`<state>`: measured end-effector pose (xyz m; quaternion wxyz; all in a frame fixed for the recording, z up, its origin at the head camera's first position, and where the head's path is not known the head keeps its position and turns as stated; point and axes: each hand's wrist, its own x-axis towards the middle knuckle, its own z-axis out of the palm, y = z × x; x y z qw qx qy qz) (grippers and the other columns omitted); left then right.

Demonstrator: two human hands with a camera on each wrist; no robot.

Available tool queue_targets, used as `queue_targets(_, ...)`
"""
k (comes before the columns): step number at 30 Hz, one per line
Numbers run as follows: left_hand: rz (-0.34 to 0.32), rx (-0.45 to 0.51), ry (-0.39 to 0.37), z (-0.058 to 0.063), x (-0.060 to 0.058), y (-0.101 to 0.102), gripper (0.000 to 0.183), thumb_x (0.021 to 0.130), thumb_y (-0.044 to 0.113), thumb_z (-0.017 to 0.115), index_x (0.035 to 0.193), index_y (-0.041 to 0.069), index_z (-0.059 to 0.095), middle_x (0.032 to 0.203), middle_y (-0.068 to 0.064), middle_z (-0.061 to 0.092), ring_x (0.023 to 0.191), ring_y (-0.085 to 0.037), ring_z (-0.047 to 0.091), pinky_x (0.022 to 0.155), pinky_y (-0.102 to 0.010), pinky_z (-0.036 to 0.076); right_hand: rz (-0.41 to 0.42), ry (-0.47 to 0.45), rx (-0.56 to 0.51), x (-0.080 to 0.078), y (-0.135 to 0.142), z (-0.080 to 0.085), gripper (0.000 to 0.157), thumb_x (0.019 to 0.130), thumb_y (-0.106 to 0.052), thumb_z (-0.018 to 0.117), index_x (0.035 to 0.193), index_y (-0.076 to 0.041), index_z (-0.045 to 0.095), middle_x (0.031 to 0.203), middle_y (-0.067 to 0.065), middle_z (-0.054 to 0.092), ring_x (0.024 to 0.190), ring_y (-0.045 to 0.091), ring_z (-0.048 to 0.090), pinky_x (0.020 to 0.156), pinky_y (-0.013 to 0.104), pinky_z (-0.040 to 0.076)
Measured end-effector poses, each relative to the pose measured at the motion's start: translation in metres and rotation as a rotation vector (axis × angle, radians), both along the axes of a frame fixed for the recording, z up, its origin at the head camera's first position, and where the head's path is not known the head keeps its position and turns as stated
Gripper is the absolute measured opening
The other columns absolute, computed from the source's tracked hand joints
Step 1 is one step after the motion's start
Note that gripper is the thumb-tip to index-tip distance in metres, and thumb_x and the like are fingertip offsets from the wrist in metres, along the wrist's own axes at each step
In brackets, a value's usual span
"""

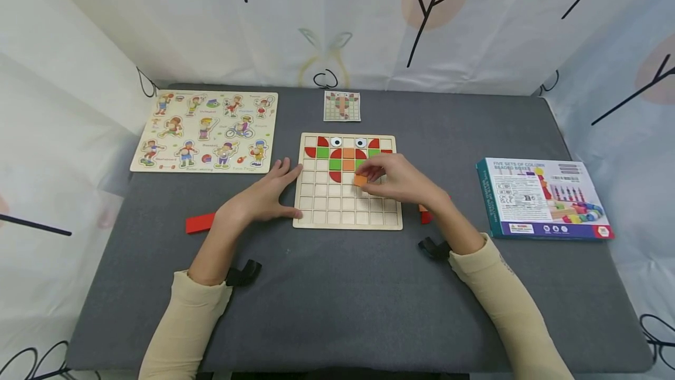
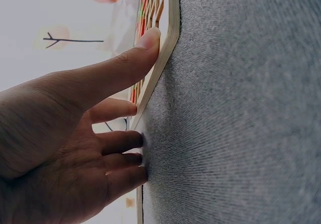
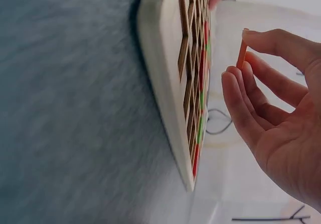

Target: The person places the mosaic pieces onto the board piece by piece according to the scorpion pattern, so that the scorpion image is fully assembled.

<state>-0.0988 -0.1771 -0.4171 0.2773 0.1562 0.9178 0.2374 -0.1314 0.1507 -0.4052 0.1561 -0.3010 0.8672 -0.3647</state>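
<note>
A wooden grid board (image 1: 327, 198) lies mid-table, its upper cells filled with red, green and orange tiles and two eye pieces. My right hand (image 1: 398, 178) pinches an orange square tile (image 1: 360, 181) between thumb and fingers just over the board. In the right wrist view that tile (image 3: 242, 54) is seen edge-on, apart from the board. On the board's left side rests my left hand (image 1: 266, 192), fingers spread. Its thumb (image 2: 145, 40) touches the board's edge in the left wrist view, and nothing is held there.
Behind the board lies a small pattern card (image 1: 341, 106). A picture puzzle board (image 1: 205, 131) is at the back left, a boxed bead set (image 1: 545, 198) at the right. Red pieces (image 1: 199, 223) sit by the left forearm; red and orange pieces (image 1: 425, 216) lie partly hidden beside the right wrist.
</note>
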Motion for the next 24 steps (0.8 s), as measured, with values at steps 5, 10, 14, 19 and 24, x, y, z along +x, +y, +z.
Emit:
queue_targets(5, 0.001, 0.003, 0.000, 0.000, 0.000, 0.000, 0.113, 0.092, 0.036, 0.089, 0.175, 0.009, 0.017, 0.183, -0.023, 0.002, 0.171, -0.045, -0.004, 0.136, -0.063, 0.018, 0.046, 0.015, 0.067, -0.008, -0.017, 0.002, 0.024, 0.094, -0.011, 0.082, 0.116, -0.004, 0.080, 0.108, 0.008, 0.079, 0.095, 0.019, 0.076, 0.090, 0.040, 0.063)
queue_targets(10, -0.001, 0.003, -0.005, 0.000, 0.000, 0.000, 0.113, 0.092, 0.036, 0.089, 0.175, 0.009, 0.017, 0.183, -0.023, 0.002, 0.171, -0.045, -0.004, 0.136, -0.063, 0.018, 0.086, 0.085, 0.160, -0.016, -0.029, 0.002, 0.019, 0.096, -0.009, 0.077, 0.114, -0.001, 0.080, 0.103, 0.012, 0.075, 0.090, 0.022, 0.066, 0.083, 0.035, 0.056)
queue_targets(14, -0.001, 0.003, -0.001, 0.001, 0.000, 0.000, 0.113, 0.092, 0.036, 0.089, 0.175, 0.010, 0.017, 0.183, -0.023, 0.002, 0.171, -0.045, -0.004, 0.136, -0.063, 0.018, 0.095, 0.116, 0.196, -0.019, -0.034, 0.000, 0.016, 0.097, -0.005, 0.074, 0.112, 0.000, 0.079, 0.102, 0.013, 0.074, 0.091, 0.024, 0.062, 0.082, 0.036, 0.051)
queue_targets(19, 0.002, 0.000, -0.004, 0.001, 0.000, 0.000, 0.113, 0.092, 0.036, 0.089, 0.175, 0.010, 0.017, 0.183, -0.022, 0.001, 0.172, -0.044, -0.004, 0.136, -0.063, 0.018, 0.108, 0.144, 0.211, -0.020, -0.039, -0.001, 0.015, 0.096, -0.004, 0.076, 0.110, 0.000, 0.080, 0.105, 0.014, 0.077, 0.094, 0.025, 0.066, 0.086, 0.040, 0.056)
queue_targets(24, 0.002, 0.000, -0.006, 0.000, 0.001, -0.001, 0.112, 0.093, 0.036, 0.088, 0.175, 0.011, 0.017, 0.183, -0.022, 0.001, 0.172, -0.044, -0.004, 0.136, -0.064, 0.018, 0.117, 0.132, 0.191, -0.018, -0.039, 0.001, 0.013, 0.095, -0.003, 0.078, 0.108, 0.000, 0.080, 0.105, 0.014, 0.079, 0.095, 0.027, 0.070, 0.088, 0.042, 0.059)
